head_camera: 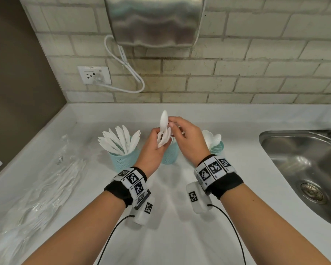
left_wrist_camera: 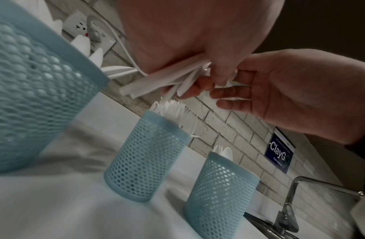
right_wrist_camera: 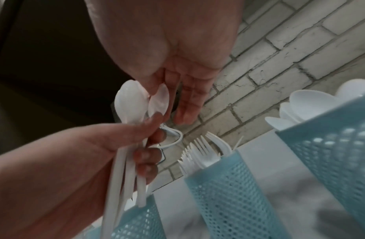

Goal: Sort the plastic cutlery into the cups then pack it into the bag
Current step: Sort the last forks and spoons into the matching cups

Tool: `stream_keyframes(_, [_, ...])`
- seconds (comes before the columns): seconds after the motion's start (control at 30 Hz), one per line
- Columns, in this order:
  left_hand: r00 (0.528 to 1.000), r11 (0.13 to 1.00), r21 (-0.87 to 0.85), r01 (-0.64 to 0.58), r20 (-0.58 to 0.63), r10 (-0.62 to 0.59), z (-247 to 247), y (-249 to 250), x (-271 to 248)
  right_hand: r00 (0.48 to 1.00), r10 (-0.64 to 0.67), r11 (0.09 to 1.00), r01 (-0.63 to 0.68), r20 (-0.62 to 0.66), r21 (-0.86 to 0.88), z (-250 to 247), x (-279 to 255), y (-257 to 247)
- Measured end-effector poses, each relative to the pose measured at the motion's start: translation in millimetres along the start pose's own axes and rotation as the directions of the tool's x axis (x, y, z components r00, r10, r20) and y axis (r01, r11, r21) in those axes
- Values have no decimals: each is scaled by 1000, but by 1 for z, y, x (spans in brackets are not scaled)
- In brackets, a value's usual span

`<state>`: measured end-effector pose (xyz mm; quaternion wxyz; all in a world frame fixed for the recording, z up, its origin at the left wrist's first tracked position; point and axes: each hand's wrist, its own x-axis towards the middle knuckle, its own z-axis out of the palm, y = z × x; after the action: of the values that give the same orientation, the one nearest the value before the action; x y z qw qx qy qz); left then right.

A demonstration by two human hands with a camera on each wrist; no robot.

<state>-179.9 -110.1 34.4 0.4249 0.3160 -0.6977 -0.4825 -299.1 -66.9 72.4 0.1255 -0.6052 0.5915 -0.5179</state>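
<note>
My left hand grips a bunch of white plastic spoons by their handles, bowls up, above the middle teal mesh cup. In the right wrist view my left hand's fingers wrap the spoon handles. My right hand pinches the bowl of the topmost spoon, which stands above the rest. The left cup holds knives, the middle cup forks, the right cup spoons. A clear plastic bag with white cutlery in it lies on the counter at the left.
A steel sink is set into the white counter at the right, with a tap behind it. A wall socket and its white cable hang on the tiled wall under a steel dispenser.
</note>
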Motion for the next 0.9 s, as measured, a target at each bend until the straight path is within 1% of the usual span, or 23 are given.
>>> stream_keyframes(0.03, [1000,1000,-7,3,0,-3,4,2,1,1000,29,999,-29,5,34,-1,-4,2])
stream_keyframes(0.13, [999,999,-39,11,-34,-12,13,5,7,982,187,961,-185,10,203,-7,-15,10])
stream_keyframes(0.17, [998,998,-56,19,-53,-22,17,6,10,973,230,950,-228,18,214,-11,-19,12])
stream_keyframes(0.2, [997,997,-78,29,-66,-34,21,9,11,965,258,946,-263,50,190,-16,-22,14])
stream_keyframes(0.27, [996,987,-145,66,-54,-75,31,16,14,943,277,942,-305,186,143,-26,-28,13])
stream_keyframes(0.3, [994,977,-187,99,-21,-105,37,21,15,930,272,937,-315,249,153,-30,-30,11])
stream_keyframes(0.33, [990,966,-216,144,18,-143,44,25,16,924,260,935,-314,282,167,-34,-31,10])
stream_keyframes(0.4, [976,945,-249,213,99,-194,54,32,21,933,255,942,-299,254,154,-41,-26,11])
stream_keyframes(0.43, [966,930,-274,246,152,-211,60,35,24,938,263,944,-298,226,140,-46,-23,11])
stream_keyframes(0.5, [943,908,-295,297,239,-231,68,40,28,939,270,948,-299,213,114,-58,-19,13])
stream_keyframes(0.57, [941,931,-243,273,267,-206,76,43,30,937,260,959,-278,232,49,-71,-17,18])
stream_keyframes(0.63, [948,959,-197,204,286,-143,83,42,32,935,255,966,-259,245,-16,-83,-17,21])
stream_keyframes(0.67, [949,970,-180,161,299,-102,86,41,33,938,256,966,-257,231,-28,-88,-16,24])
stream_keyframes(0.73, [955,996,-75,56,295,-31,88,34,31,948,291,956,-295,128,6,-99,-15,31])
stream_keyframes(0.77, [957,999,40,-7,289,-5,87,29,30,948,315,947,-317,48,54,-105,-14,34])
stream_keyframes(0.8, [956,974,214,-77,294,11,85,22,27,943,331,940,-327,-28,100,-109,-12,39])
stream_keyframes(0.83, [949,898,414,-152,313,16,84,14,25,934,347,933,-335,-85,135,-111,-11,45])
stream_keyframes(0.87, [940,785,576,-228,341,22,84,7,20,925,361,927,-343,-116,154,-111,-10,51])
stream_keyframes(0.9, [930,684,672,-283,368,23,84,-1,17,919,373,922,-351,-129,162,-109,-10,57])
